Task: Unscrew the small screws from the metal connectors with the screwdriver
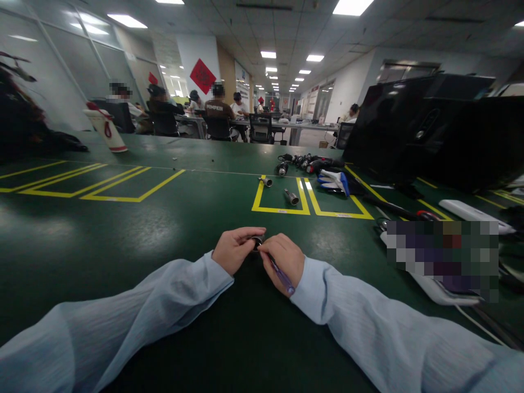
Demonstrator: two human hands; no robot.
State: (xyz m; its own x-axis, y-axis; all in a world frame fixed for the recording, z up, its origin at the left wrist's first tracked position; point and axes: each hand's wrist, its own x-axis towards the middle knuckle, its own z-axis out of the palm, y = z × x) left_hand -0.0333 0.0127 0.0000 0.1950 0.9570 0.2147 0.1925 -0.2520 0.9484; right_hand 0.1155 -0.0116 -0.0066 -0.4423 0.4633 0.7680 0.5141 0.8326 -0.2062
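My left hand [235, 248] rests on the green table [123, 234] with its fingers curled round a small dark round metal part [257, 240]. My right hand [283, 257] meets it from the right and grips a thin purple-handled tool [281, 277], whose tip points into that part. Both forearms are in light blue sleeves. Two small metal cylinders [291, 196] lie farther back, one inside a yellow-taped square [280, 210], the other on its left line.
A pile of dark tools [305, 161] and a white-and-blue glove [333, 180] lie behind the squares. Black monitors [409, 131] stand at the right, with a white device [470, 210] and cables. A white paper cup [107, 130] stands far left. Several people sit at desks beyond.
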